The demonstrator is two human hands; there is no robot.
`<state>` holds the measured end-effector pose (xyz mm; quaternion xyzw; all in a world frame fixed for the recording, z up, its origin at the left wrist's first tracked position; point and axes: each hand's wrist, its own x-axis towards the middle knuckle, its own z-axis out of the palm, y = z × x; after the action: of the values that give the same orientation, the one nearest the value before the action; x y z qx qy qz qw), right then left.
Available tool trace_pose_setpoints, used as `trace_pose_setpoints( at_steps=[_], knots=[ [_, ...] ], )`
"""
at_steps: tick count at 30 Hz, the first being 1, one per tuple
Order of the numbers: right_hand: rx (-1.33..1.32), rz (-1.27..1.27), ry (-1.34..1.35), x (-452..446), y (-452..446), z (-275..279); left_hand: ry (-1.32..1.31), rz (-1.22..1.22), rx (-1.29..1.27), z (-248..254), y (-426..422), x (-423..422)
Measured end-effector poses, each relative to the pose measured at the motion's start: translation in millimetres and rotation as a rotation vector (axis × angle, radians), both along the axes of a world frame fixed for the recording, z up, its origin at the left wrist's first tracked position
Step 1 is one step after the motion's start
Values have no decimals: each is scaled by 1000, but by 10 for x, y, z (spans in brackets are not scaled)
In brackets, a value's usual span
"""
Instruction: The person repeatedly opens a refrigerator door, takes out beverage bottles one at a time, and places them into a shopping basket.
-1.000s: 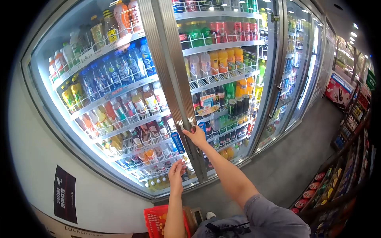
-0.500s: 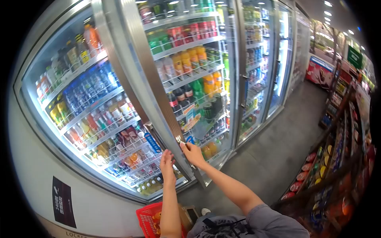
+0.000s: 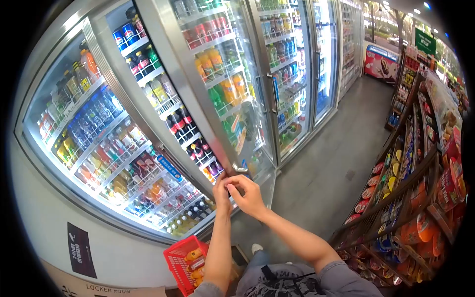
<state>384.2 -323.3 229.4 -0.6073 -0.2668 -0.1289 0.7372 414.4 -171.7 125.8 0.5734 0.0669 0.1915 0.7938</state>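
Observation:
A glass fridge door (image 3: 205, 99) with a metal frame stands ajar in front of me, shelves of bottles and cans showing in the gap. At the lower part of its edge, my left hand (image 3: 222, 193) has its fingers bent against the frame. My right hand (image 3: 249, 196) is right beside it, thumb and fingers curled, fingertips meeting the left hand's; what lies between them is hidden. Just above the hands is the door's handle (image 3: 241, 167). A red basket (image 3: 173, 257) with orange-coloured items (image 3: 194, 262) is by my left forearm.
To the left is a closed fridge (image 3: 91, 128) full of bottles, with a blue label strip (image 3: 169, 168). More glass-door fridges (image 3: 297, 74) run away to the right. Snack shelves (image 3: 396, 198) line the right side of a grey floor (image 3: 316, 183). A chest freezer (image 3: 381, 62) stands far back.
The fridge door has swung further open, exposing more shelves behind it. My hands have come together at its edge. The view has shifted, and more of the basket shows.

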Motion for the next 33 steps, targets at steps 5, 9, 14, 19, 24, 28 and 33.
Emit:
trace_pose_setpoints(
  at_steps=[5, 9, 14, 19, 24, 28, 33],
  knots=[
    [-32, 144, -17, 44, 5, 54, 65, -220, -370, 116, -485, -35],
    [28, 211, 76, 354, 70, 49, 100, -350, -630, 269, -655, -96],
    [144, 262, 191, 847, 223, -103, 142, -288, -256, 222, -16, -58],
    [168, 283, 199, 1540, 769, -261, 90, -110, -107, 454, 651, 381],
    [180, 312, 211, 2148, 1359, -49, 20, 92, 4, 718, 1284, 785],
    [144, 320, 228, 2618, 1772, 117, -66, 95, -5, 865, 1745, 1275],
    [172, 334, 336, 3082, 2253, -122, -31, 156, 10, 803, 2061, 1630]
  ],
)
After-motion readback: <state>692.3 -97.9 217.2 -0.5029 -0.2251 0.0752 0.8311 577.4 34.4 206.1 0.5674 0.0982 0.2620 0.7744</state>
